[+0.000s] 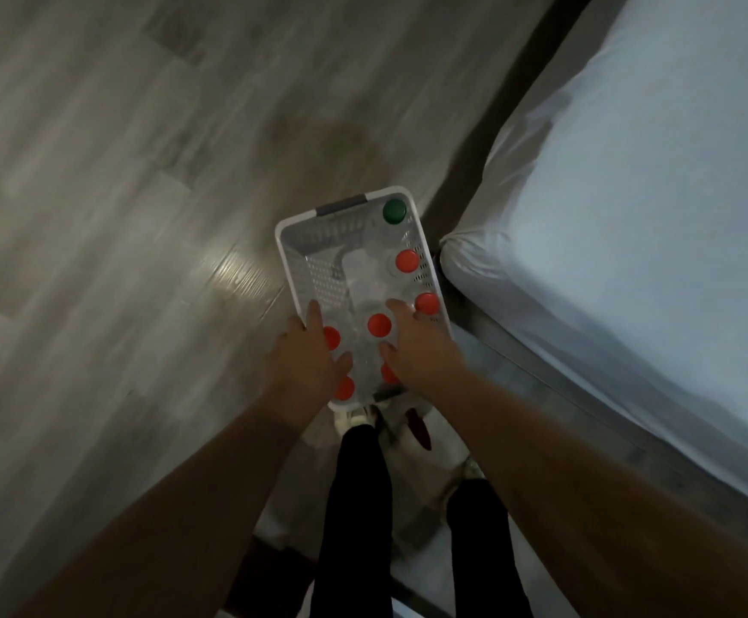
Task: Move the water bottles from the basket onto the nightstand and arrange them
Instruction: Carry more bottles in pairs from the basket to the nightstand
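Observation:
A white slotted basket stands on the wood floor beside the bed. Several clear water bottles stand upright in it: most have red caps, one at the far corner has a green cap. My left hand reaches down over the near left bottles, fingers spread beside a red cap. My right hand hovers over the near right bottles, fingertips close to the middle red cap and another. Neither hand visibly grips a bottle. The nightstand is not in view.
A bed with a pale blue sheet fills the right side, its corner close to the basket. My legs in dark trousers and shoes stand just behind the basket. Grey wood flooring spreads to the left.

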Demonstrator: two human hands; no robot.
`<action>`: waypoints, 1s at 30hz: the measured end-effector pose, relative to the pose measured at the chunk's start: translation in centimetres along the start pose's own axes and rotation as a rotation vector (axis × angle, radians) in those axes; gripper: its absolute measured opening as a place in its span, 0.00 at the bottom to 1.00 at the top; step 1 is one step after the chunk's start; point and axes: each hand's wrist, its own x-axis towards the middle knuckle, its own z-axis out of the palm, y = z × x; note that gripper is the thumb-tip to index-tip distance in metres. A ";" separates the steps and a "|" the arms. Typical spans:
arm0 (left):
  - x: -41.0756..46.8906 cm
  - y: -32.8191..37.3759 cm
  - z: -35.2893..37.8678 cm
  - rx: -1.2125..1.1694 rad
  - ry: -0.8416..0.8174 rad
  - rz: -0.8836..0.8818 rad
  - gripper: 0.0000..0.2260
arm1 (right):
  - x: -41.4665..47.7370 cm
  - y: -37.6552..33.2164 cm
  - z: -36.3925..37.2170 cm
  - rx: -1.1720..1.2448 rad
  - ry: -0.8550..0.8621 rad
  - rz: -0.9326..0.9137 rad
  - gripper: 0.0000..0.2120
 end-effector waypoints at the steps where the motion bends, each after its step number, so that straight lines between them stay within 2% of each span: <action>1: 0.5 -0.2 0.4 0.012 0.008 0.006 0.37 | 0.6 0.2 0.4 -0.044 -0.007 -0.016 0.25; 5: 2.5 -1.1 1.2 0.041 -0.029 0.033 0.36 | 2.4 0.2 1.9 -0.082 -0.032 -0.064 0.23; 11: 4.2 -1.4 2.2 0.128 -0.057 0.119 0.29 | 4.4 -0.1 2.6 -0.123 0.078 -0.081 0.17; 22: 3.8 -1.3 2.0 -0.012 0.033 0.155 0.23 | 3.9 -0.2 2.5 -0.155 0.166 -0.136 0.18; 30: -0.5 0.1 -2.5 -0.175 0.131 0.183 0.16 | -1.1 -2.2 -1.0 -0.144 0.161 -0.149 0.18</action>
